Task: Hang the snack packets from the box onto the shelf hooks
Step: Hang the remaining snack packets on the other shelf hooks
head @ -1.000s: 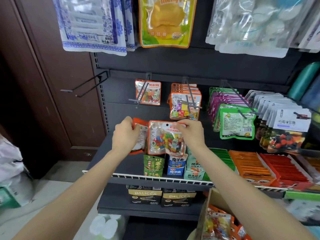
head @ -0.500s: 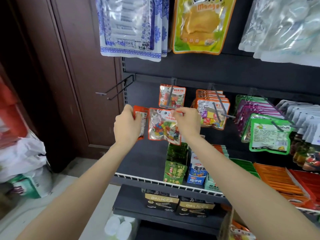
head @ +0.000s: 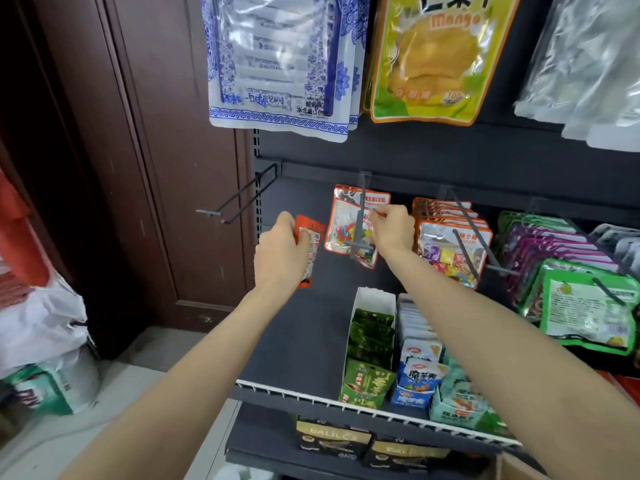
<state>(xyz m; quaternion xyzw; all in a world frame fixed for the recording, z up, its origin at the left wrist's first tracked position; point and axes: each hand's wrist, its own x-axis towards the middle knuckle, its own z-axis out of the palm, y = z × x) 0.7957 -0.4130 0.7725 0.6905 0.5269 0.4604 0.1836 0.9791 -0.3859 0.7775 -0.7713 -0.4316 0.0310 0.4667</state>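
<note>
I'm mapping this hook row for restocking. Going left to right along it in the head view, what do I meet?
Empty hook → left hand holding orange packets → candy packet → right hand → orange-edged packets → purple packets → green packet.

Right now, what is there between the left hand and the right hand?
In the head view, a clear candy packet hangs on a hook between the left hand and the right hand.

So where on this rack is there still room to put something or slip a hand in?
The dark shelf is bare left of the green snack box. The double hook by the door frame carries nothing. Rightward it is crowded: candy packets, purple packets.
</note>
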